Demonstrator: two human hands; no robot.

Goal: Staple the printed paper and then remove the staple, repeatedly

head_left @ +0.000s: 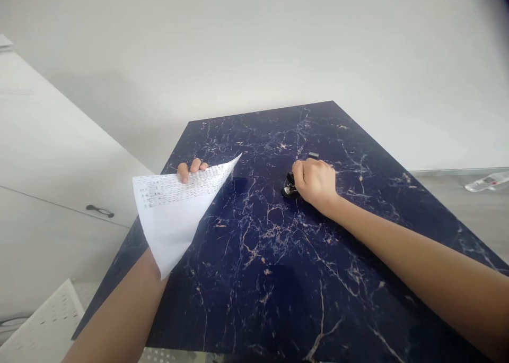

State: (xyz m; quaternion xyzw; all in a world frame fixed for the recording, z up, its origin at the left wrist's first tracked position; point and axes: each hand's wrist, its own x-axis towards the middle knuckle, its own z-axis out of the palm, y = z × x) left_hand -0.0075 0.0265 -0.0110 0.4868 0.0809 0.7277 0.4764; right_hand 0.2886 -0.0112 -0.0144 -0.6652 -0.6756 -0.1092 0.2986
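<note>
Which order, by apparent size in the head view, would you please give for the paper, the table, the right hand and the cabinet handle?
Largest to smallest:
1. Table
2. Paper
3. Right hand
4. Cabinet handle

Can't make out a single word: just blurred, tiny rows of writing [169, 191] across the paper [170, 230]!

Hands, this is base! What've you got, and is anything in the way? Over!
Left hand holding paper, tilted, writing on it. Right hand closed over a black object on the table. That hand hides most of it.
</note>
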